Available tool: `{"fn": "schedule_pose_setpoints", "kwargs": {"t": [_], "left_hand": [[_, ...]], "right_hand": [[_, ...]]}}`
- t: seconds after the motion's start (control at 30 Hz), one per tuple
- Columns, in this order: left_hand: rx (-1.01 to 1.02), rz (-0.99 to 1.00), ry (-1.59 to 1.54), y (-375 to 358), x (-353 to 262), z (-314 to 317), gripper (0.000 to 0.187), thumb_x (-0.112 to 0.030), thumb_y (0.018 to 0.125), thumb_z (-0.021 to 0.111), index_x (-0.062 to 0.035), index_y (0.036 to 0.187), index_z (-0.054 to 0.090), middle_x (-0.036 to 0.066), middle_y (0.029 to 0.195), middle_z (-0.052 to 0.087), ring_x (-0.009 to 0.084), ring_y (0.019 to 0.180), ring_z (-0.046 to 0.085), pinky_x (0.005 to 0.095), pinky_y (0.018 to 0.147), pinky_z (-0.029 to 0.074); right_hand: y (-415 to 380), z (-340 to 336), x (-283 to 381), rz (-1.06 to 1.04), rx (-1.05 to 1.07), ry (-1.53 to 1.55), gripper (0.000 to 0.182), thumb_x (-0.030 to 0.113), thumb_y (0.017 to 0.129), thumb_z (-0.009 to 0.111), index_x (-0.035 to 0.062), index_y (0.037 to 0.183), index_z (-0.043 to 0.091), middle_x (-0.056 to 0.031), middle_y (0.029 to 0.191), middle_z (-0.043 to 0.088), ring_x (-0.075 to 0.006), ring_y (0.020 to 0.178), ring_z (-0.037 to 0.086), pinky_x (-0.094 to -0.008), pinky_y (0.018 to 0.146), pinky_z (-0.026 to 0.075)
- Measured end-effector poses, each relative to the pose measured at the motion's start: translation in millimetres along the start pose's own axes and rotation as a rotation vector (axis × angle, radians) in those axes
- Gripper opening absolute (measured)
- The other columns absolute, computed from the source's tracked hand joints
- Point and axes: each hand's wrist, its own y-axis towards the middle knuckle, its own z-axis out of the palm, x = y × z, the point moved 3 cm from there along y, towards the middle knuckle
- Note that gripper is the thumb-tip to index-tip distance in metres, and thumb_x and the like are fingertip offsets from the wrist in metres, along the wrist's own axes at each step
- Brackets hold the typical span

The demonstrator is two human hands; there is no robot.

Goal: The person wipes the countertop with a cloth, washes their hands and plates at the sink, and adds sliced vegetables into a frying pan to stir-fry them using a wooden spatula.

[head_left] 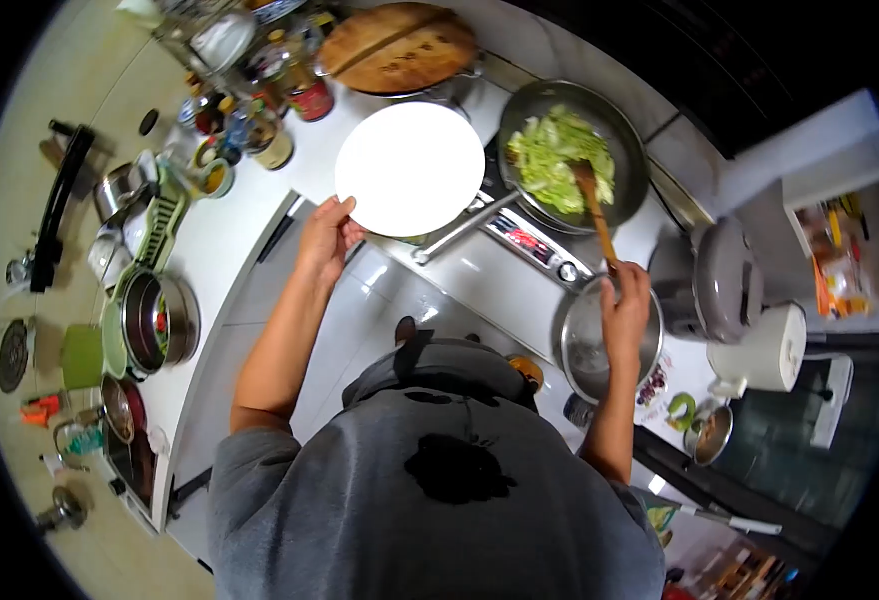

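My left hand (332,238) grips the near-left rim of a white plate (412,168), whose bright face shows no food on it. The plate is held beside the frying pan (632,150), above the counter edge. In my right hand (628,300) is the handle of a wooden spatula (596,212). The spatula's blade rests among chopped green leafy vegetables (552,160) in the pan. The pan sits on the gas stove (520,240), its long handle pointing down and left. Below my right hand is a metal bowl (582,350), partly covered by my forearm.
A wooden lid (400,45) covers a pot at the back. Several sauce bottles (270,145) stand left of the plate. On the right are a grey rice cooker (728,280) and a white kettle (768,350). A steel pot (150,320) stands on the left counter.
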Motion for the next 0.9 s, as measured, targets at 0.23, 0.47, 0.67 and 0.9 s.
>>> {"fn": "schedule_pose_setpoints", "kwargs": {"t": [0.23,0.47,0.67,0.9], "left_hand": [[-0.349,0.030,-0.054,6.4,24.5,-127.9,0.017,-0.020,0.094,0.060,-0.0067,0.105,0.063,0.000,0.081,0.066,0.0084,0.065,0.061,0.0203,0.059,0.049],[-0.498,0.065,-0.114,60.4,52.4,-223.3,0.010,-0.016,0.094,0.060,-0.0072,0.098,0.061,0.002,0.077,0.064,0.0100,0.060,0.060,0.0199,0.052,0.049],[-0.524,0.006,-0.159,110.5,73.4,-247.4,0.012,-0.014,0.096,0.056,-0.0065,0.103,0.061,0.003,0.079,0.064,0.0109,0.060,0.059,0.0222,0.056,0.052],[-0.452,-0.070,-0.147,159.7,104.4,-252.6,0.019,-0.018,0.096,0.056,-0.0069,0.112,0.058,0.004,0.089,0.067,0.0141,0.072,0.064,0.0257,0.060,0.053]], "right_hand": [[16.7,40.0,-20.9,0.043,0.103,-0.250,0.052,0.019,0.088,0.065,0.0162,0.137,0.049,-0.0202,0.132,0.050,-0.0402,0.108,0.058,-0.0451,0.088,0.050],[33.9,57.7,-11.7,0.166,0.190,-0.427,0.054,0.020,0.088,0.064,0.0221,0.139,0.046,-0.0131,0.109,0.060,-0.0350,0.089,0.065,-0.0462,0.072,0.053],[38.6,68.7,-15.0,0.116,0.127,-0.470,0.051,0.020,0.088,0.063,0.0237,0.137,0.047,-0.0131,0.102,0.061,-0.0344,0.085,0.066,-0.0465,0.070,0.054],[38.7,72.4,-11.6,0.100,0.063,-0.495,0.040,0.016,0.091,0.057,0.0209,0.130,0.055,-0.0142,0.094,0.060,-0.0347,0.080,0.064,-0.0473,0.067,0.053]]}}
